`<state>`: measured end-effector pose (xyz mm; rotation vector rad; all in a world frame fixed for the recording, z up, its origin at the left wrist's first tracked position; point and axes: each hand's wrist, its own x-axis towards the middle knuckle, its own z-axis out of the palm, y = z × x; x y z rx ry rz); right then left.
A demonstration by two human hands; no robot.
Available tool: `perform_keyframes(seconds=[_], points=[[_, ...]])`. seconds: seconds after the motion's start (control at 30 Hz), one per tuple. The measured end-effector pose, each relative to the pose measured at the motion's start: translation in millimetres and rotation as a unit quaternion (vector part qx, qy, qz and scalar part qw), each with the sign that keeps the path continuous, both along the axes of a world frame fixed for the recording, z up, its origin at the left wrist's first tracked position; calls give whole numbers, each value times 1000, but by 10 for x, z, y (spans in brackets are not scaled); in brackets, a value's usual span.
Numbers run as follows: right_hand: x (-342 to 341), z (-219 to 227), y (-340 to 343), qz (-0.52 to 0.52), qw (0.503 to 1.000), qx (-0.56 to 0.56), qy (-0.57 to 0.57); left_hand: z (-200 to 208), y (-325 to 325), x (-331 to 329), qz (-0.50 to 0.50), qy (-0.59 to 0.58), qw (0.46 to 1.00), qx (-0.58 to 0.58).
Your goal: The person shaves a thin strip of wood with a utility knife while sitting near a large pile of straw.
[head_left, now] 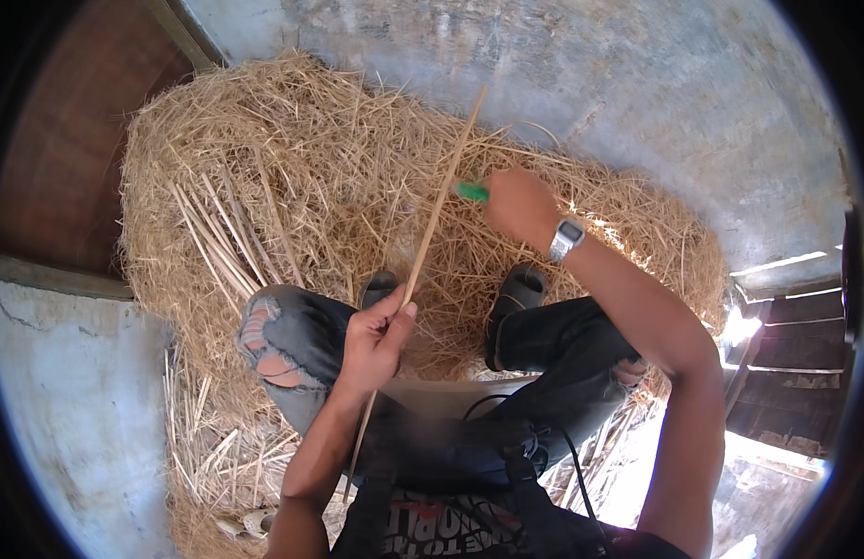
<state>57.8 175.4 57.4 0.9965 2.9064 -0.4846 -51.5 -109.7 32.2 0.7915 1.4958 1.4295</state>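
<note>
My left hand (pixel 376 343) is closed around a long, thin pale strip that looks like split bamboo (pixel 435 212). The strip slants from beside my left forearm up to the right, its far end near the wall. To the right of its upper half, my right hand (pixel 523 205) is closed in a fist around a green handle (pixel 473 191). Only the handle's end sticks out on the left, apart from the strip. Whatever else belongs to that tool is hidden by the fist. A silver wristwatch (pixel 567 238) sits on my right wrist.
A big heap of dry straw (pixel 329 140) spreads in front of my bent knees. Several similar pale strips (pixel 217 238) lie on it at the left. A bluish-grey wall (pixel 637 84) stands behind. Wooden slats (pixel 800 349) are at the right, and a black cable (pixel 576 470) hangs across my lap.
</note>
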Motion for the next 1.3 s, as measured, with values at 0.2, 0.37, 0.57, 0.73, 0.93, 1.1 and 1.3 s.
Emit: perform_keyframes(seconds=[0.2, 0.37, 0.57, 0.73, 0.93, 1.1, 1.3], points=[[-124, 35, -324, -7, 1000, -9, -7, 33, -24, -14, -5, 1, 1000, -14], [218, 76, 762, -183, 981, 54, 42, -82, -72, 38, -59, 49, 997, 8], [798, 19, 1099, -239, 959, 40, 148, 111, 25, 71, -86, 42, 995, 27], [708, 362, 702, -215, 941, -28, 259, 51, 67, 58, -74, -9, 997, 30], [494, 572, 384, -114, 961, -97, 234, 49, 88, 80, -68, -5, 997, 36], [405, 586, 180, -23, 960, -152, 232, 130, 98, 70, -68, -28, 997, 15], [341, 368, 125, 6, 913, -311, 264, 110, 127, 60, -108, -41, 992, 42]])
